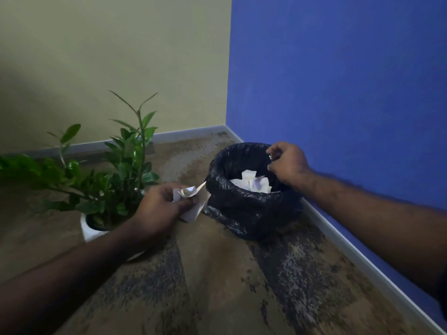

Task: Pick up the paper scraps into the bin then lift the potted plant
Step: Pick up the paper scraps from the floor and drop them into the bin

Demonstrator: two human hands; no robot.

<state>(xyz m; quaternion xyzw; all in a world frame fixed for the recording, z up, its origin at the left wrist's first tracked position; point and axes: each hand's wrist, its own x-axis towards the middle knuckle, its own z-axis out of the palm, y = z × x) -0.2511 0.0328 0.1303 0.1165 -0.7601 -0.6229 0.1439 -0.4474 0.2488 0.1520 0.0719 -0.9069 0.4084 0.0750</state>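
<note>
Carpeted corner, left hand (pixel 160 206) gripping paper scraps (pixel 187 192) beside bin (pixel 244 209), right hand (pixel 287 165) pinching rim

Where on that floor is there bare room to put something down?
The carpet in front of the bin and the strip behind the potted plant along the beige wall are bare. Between plant and bin it's crowded: the left hand holds paper scraps there.

Our left hand (pixel 164 204) grips scraps (pixel 187 193) beside the bin (pixel 249 206); our right hand (pixel 286 163) pinches its liner (pixel 217 170).
</note>
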